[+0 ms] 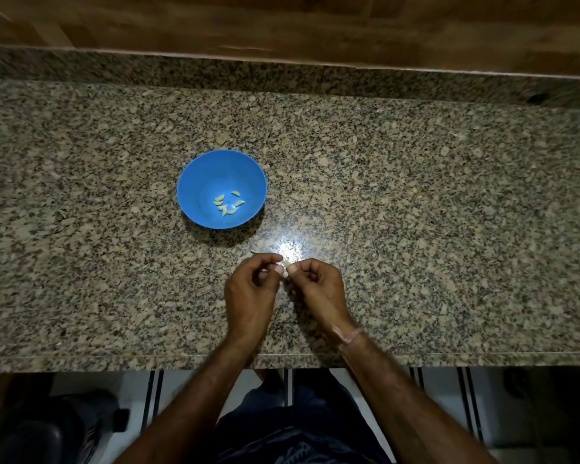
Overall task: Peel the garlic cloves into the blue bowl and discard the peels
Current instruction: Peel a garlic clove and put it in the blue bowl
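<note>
A blue bowl stands on the granite counter, left of centre, with several pale peeled garlic cloves lying in its bottom. Nearer the front edge, my left hand and my right hand meet fingertip to fingertip. Between them they pinch one small garlic clove, mostly hidden by the fingers. A thin scrap of peel lies on the counter just beyond my left hand.
The speckled granite counter runs wide to both sides, with a raised granite back edge and a wooden wall behind. A bright light glare sits just beyond my hands. Below the front edge are tiled floor and a dark object at lower left.
</note>
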Action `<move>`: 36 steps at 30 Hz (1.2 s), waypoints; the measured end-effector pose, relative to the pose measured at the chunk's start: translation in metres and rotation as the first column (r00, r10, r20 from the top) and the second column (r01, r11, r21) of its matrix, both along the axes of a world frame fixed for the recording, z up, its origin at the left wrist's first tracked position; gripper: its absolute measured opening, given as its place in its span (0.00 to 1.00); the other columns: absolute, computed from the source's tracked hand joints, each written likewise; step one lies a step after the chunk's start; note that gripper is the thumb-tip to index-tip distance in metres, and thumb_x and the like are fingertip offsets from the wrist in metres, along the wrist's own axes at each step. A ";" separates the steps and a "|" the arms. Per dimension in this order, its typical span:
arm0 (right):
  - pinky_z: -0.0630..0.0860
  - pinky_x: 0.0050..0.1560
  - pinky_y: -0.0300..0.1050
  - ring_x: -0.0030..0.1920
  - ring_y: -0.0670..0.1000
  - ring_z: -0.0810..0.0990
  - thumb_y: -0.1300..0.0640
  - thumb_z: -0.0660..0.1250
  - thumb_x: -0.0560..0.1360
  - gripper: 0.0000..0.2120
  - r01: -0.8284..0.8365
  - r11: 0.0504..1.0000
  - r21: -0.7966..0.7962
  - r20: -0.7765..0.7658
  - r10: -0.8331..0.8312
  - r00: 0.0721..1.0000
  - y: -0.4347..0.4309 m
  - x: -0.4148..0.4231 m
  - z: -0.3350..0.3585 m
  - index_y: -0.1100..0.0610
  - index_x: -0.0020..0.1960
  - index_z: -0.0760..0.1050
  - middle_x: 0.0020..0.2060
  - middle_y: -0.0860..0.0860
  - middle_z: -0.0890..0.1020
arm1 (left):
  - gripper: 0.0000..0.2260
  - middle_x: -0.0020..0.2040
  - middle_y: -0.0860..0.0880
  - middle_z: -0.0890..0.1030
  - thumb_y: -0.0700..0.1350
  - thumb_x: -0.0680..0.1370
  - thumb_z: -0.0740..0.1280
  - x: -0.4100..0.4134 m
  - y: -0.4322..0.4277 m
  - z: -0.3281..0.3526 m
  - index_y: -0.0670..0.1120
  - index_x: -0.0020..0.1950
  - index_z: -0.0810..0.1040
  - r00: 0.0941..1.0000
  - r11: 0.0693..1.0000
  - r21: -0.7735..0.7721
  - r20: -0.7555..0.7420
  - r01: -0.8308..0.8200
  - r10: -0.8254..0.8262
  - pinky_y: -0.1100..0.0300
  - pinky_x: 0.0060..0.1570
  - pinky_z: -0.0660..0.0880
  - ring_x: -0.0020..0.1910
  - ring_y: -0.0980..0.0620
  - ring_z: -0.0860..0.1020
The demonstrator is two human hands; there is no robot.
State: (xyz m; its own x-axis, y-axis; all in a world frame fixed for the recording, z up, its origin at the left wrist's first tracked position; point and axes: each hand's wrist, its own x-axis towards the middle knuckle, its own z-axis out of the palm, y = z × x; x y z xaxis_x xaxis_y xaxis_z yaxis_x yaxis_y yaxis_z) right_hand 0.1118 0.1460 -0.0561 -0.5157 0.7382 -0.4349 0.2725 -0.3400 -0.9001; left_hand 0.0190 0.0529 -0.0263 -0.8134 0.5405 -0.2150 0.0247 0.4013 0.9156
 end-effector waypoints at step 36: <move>0.68 0.35 0.41 0.34 0.46 0.72 0.60 0.66 0.83 0.10 -0.266 0.855 0.446 0.177 0.208 0.962 0.009 0.009 0.009 0.58 0.42 0.74 0.33 0.50 0.76 | 0.10 0.33 0.48 0.78 0.42 0.81 0.68 -0.010 0.001 0.000 0.44 0.40 0.80 0.802 0.999 -0.048 0.597 0.005 0.025 0.63 0.26 0.64 0.32 0.51 0.72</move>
